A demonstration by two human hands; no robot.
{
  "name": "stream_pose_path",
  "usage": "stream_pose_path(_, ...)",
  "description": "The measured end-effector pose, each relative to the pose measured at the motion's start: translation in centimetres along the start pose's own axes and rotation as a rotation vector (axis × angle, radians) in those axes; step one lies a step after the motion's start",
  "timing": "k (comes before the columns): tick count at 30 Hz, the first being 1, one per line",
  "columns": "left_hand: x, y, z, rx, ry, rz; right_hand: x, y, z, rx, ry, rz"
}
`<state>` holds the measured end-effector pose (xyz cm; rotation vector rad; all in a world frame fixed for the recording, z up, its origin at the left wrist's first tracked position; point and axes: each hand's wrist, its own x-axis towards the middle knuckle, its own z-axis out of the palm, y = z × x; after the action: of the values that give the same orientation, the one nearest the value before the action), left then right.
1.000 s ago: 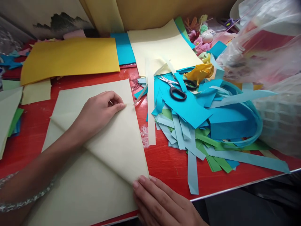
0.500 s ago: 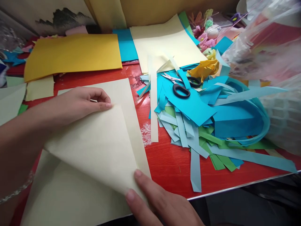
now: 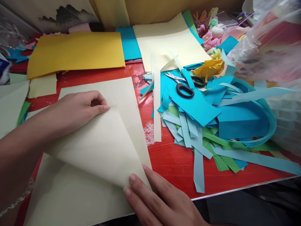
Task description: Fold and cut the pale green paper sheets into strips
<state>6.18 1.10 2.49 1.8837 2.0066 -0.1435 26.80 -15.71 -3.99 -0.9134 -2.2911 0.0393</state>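
A large cream sheet of paper is folded over, its corner pinched between the thumb and finger of my left hand. Below it lies more cream paper, flat on the red table. Fingers of my right hand are stretched out over the lower right edge of the folded part, pressing on it. Black-handled scissors lie partly spread on blue paper, to the right of the sheet.
Blue, pale blue and green paper scraps pile up at the right. Yellow paper and a cream stack lie at the back. A clear plastic bag fills the right side. The table's front edge runs at lower right.
My right hand has shifted, with more of its fingers now lying on the paper's edge. My left hand still pinches the corner, slightly lower. The view has turned a little to the left.
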Motion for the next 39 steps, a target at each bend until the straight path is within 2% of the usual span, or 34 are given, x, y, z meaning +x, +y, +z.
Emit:
stream_pose_path(9,-0.2,-0.7,1.5,0.022,0.120,0.162,-0.2,0.0,0.1,-0.028,-0.037,-0.032)
stream_pose_path(17,-0.3,-0.9,1.9,-0.016,0.136,0.165,-0.3,-0.1,0.5,-0.048,-0.050,-0.048)
stream_pose_path(30,-0.4,-1.1,1.5,-0.022,0.121,0.185,-0.9,-1.0,1.1,-0.078,0.010,-0.062)
stream_pose_path(35,-0.5,-1.2,1.5,-0.010,0.122,0.168,-1.1,-1.2,1.0,-0.086,-0.029,-0.069)
stream_pose_path(39,-0.4,-1.4,1.7,0.020,0.143,0.226,-1.2,-1.3,0.9,-0.112,-0.060,-0.082)
